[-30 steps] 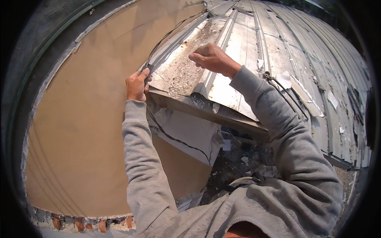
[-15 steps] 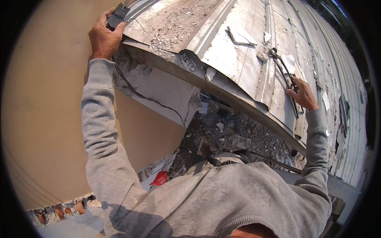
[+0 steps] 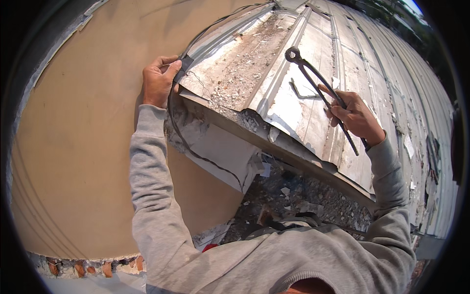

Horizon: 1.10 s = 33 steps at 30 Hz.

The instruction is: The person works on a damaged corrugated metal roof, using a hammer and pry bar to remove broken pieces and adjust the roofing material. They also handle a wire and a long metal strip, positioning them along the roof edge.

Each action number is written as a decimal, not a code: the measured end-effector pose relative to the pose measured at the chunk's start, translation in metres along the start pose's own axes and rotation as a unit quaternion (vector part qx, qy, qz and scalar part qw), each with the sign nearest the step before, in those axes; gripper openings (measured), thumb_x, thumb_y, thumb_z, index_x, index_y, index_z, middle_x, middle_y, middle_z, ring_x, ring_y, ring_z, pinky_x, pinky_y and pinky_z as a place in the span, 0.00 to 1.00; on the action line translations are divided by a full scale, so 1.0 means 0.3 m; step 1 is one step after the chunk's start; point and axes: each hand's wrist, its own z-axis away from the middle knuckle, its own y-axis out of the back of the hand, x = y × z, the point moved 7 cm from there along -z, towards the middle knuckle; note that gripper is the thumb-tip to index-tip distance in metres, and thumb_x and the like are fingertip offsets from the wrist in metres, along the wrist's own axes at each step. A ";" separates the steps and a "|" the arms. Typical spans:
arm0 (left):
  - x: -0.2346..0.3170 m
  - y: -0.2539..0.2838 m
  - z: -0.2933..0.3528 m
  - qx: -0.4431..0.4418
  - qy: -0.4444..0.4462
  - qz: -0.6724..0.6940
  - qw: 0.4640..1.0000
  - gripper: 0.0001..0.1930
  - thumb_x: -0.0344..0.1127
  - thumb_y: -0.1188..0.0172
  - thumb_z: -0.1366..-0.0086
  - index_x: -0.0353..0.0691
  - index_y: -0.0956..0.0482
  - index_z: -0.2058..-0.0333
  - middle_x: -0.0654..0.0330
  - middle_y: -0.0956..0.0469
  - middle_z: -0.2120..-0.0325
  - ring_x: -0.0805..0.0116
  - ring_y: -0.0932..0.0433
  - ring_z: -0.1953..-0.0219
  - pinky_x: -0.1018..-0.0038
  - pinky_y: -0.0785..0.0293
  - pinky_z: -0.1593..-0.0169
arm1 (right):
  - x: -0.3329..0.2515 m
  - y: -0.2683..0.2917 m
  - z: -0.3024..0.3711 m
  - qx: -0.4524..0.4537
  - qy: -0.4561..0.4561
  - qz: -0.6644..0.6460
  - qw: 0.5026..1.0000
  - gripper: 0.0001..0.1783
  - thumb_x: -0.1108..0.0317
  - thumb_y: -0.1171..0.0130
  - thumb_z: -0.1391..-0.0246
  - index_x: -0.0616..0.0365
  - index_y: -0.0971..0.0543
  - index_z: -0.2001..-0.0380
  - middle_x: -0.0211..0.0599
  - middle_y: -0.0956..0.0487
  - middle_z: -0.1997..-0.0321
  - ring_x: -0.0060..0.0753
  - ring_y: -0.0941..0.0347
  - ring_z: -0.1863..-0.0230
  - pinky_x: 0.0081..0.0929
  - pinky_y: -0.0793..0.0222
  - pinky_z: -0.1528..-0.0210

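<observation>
Beside the tan wall, my left hand (image 3: 159, 82) is closed at the roof's corner, thumb and fingers pinching a black cable (image 3: 199, 156) where a flat black piece (image 3: 186, 62) wraps or covers it. From there the cable runs up along the roof edge and also hangs down below it. My right hand (image 3: 360, 115) grips long-handled end-cutting pincers (image 3: 299, 61) by the handles, held up over the roof. Their rounded head points up and left, toward the roof's far side. The handles are somewhat spread, and I cannot tell whether the jaws meet.
A ribbed metal roof (image 3: 313, 125), strewn with gravel and debris (image 3: 240, 76), fills the right. Its bent, jagged front edge (image 3: 293, 150) overhangs a rubble-filled gap (image 3: 289, 191). The tan wall (image 3: 83, 161) stands left, with broken brick (image 3: 78, 268) along its lower edge.
My right hand has lifted the pincers off the roof and swung them up and left. My left hand still holds at the cable's black piece. The whole view has shifted.
</observation>
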 end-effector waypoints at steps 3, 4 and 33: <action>0.011 -0.006 -0.001 0.015 -0.011 -0.034 0.999 0.11 0.25 0.34 0.32 0.24 0.19 0.55 0.55 0.15 0.72 0.80 0.23 0.81 0.82 0.32 0.82 | -0.130 -0.186 -0.160 -0.113 -0.073 0.044 0.990 0.27 0.79 0.50 0.40 0.73 0.26 0.37 0.41 0.17 0.71 0.27 0.18 0.73 0.26 0.21 0.73; 0.014 -0.004 0.001 0.020 -0.012 -0.038 0.999 0.11 0.25 0.34 0.32 0.24 0.19 0.55 0.56 0.15 0.73 0.80 0.23 0.81 0.82 0.31 0.83 | -0.180 -0.238 -0.200 -0.154 -0.058 0.043 0.986 0.24 0.79 0.49 0.41 0.74 0.23 0.42 0.42 0.16 0.70 0.29 0.16 0.72 0.27 0.21 0.74; 0.002 -0.013 0.015 0.017 -0.004 0.001 1.000 0.10 0.25 0.33 0.32 0.25 0.19 0.56 0.59 0.17 0.74 0.82 0.27 0.83 0.83 0.35 0.83 | -0.383 -0.487 -0.258 -0.282 0.019 0.026 0.959 0.43 0.67 0.30 0.42 0.75 0.38 0.31 0.40 0.16 0.75 0.27 0.17 0.73 0.23 0.25 0.74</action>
